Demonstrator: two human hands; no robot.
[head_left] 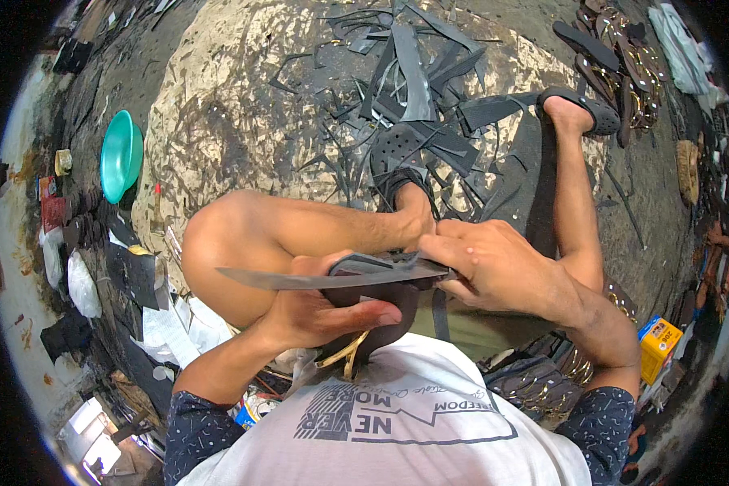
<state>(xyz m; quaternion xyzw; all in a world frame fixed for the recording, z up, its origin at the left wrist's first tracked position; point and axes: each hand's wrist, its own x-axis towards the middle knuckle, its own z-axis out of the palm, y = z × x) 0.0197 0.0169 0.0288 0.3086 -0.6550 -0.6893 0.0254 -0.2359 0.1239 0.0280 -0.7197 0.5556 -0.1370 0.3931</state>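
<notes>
A long knife (292, 280) with a thin grey blade lies across the picture in front of my lap, its pointed tip toward the left. My right hand (506, 263) is closed around the handle end, which the fingers mostly hide. Under the blade, my left hand (308, 316) grips a dark brown sandal (381, 334), thumb on the near face and fingers behind. Thin gold straps hang from its lower side. A strip of black sheet material shows along its far edge, against the blade; whether it is attached I cannot tell.
Black sheet offcuts (413, 73) litter the floor ahead, around my foot in a black clog (397, 150). A green basin (121, 158) stands at the left. Piled sandals (624, 61) lie far right, with a yellow box (660, 348) nearer. White paper (170, 332) lies left of my lap.
</notes>
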